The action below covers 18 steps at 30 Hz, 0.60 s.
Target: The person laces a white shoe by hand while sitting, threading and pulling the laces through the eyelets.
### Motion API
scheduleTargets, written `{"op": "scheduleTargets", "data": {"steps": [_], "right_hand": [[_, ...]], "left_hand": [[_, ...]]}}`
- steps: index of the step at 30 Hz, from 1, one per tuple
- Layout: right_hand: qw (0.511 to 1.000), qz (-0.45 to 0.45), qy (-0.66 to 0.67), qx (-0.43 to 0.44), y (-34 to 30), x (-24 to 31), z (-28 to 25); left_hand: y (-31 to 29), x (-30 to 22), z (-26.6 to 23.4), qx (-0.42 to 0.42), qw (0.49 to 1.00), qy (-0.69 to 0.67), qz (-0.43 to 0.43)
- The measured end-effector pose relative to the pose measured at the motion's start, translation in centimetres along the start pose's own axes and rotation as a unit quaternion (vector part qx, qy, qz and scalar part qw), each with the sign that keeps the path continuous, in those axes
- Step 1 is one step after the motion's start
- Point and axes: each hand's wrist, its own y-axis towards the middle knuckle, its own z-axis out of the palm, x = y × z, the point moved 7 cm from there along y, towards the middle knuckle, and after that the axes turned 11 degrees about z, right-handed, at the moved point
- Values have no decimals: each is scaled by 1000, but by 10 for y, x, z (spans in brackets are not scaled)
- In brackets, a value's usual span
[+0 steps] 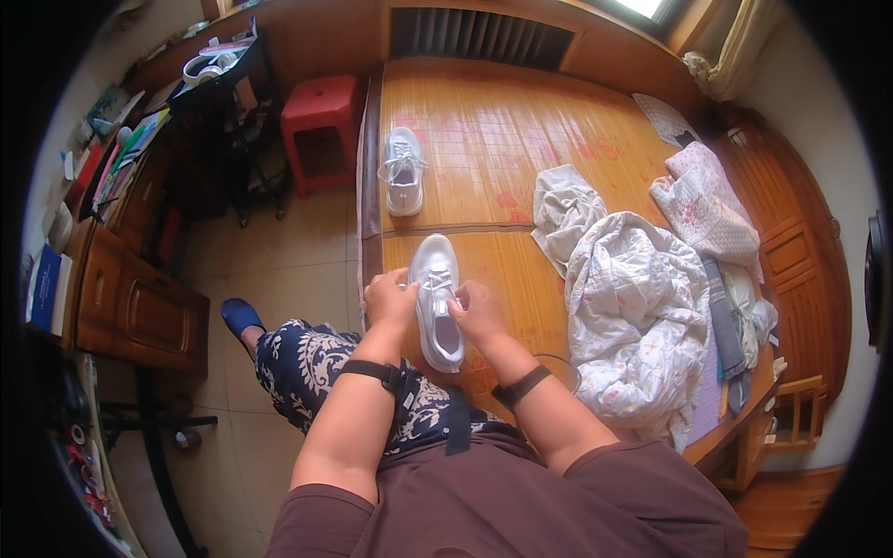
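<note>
Yellow-brown mat, one. Forearms, two, the person's, reaching forward and angled inward. White shoe, one, over the mat between the hands, toe pointing away. Left hand, fingers curled, at the shoe's left side. Right hand, fingers bent, at its right. Grasp on shoe or laces: cannot tell.

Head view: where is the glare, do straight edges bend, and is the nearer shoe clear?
In the head view, the window is washed out white and the yellowish mat shines in pale streaks; the same view bows the wooden panels near its dark rim; there the nearer shoe shows its laces, slightly soft.
</note>
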Motion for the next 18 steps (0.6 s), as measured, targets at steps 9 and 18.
{"op": "scheduleTargets", "data": {"steps": [9, 18], "right_hand": [[938, -127, 321, -28, -42, 147, -145], [747, -515, 408, -102, -170, 260, -324]], "left_hand": [[-23, -122, -144, -229, 889, -353, 180], [-136, -275, -306, -227, 713, -443, 493]]}}
